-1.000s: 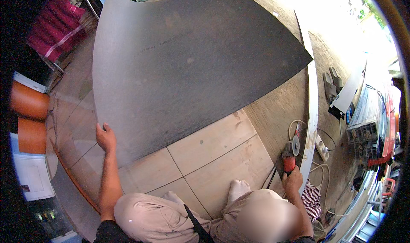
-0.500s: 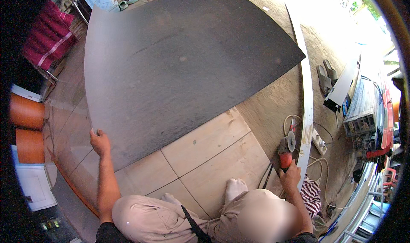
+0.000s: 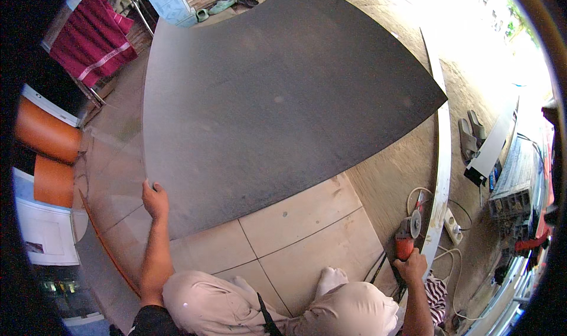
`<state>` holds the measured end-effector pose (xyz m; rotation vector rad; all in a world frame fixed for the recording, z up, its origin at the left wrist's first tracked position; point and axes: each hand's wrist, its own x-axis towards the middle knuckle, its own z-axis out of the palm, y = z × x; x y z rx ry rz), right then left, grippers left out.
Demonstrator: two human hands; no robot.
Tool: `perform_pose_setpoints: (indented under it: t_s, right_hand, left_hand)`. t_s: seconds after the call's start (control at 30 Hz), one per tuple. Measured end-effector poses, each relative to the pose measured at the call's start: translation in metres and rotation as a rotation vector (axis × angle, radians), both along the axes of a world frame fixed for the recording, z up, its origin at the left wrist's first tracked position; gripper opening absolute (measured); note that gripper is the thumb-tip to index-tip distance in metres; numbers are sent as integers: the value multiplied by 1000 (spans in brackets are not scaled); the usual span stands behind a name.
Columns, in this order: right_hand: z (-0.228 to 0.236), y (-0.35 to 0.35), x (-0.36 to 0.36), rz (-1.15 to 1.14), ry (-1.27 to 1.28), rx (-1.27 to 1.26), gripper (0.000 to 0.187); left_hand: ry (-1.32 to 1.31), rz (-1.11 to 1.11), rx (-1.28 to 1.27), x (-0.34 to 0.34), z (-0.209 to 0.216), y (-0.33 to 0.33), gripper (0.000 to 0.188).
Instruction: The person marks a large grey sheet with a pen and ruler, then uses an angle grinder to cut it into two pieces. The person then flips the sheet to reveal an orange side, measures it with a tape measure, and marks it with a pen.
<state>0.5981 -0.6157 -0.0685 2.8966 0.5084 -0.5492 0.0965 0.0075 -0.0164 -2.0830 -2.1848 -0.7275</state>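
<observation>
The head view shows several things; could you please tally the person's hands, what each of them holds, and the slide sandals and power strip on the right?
Hands, left hand and right hand: 2
Large dark sheet, in the left: 1
Angle grinder, in the right: 1
Slide sandals: 2
Power strip: 1
Total: 7

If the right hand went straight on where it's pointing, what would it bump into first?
Leading with the grinder it holds, the right hand would probably meet the small red thing just ahead, though depth there is hard to judge.
</observation>
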Motion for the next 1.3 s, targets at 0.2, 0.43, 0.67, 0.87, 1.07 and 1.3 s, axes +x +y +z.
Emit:
perform_pose_setpoints:
  t_s: [0.2, 0.43, 0.67, 0.87, 1.07, 1.3]
  right_hand:
    - [2, -2, -3, -21, -13, 49, 62]
    - [9, -7, -13, 10, -34, 222, 64]
    - [4, -9, -19, 27, -89, 287, 71]
    - [-16, -37, -15, -7, -96, 417, 70]
    - [-34, -101, 2, -23, -491, 395, 73]
    - [-61, -137, 12, -286, -72, 584, 99]
  left_hand:
    - [18, -3, 72, -10, 9, -32, 43]
    - [70, 59, 77, -36, 12, -50, 43]
    - [130, 185, -148, -72, 13, -69, 40]
    - [86, 222, -102, -98, 0, -92, 38]
    - [146, 215, -92, -138, -14, -105, 36]
    - [210, 273, -183, -173, -36, -111, 40]
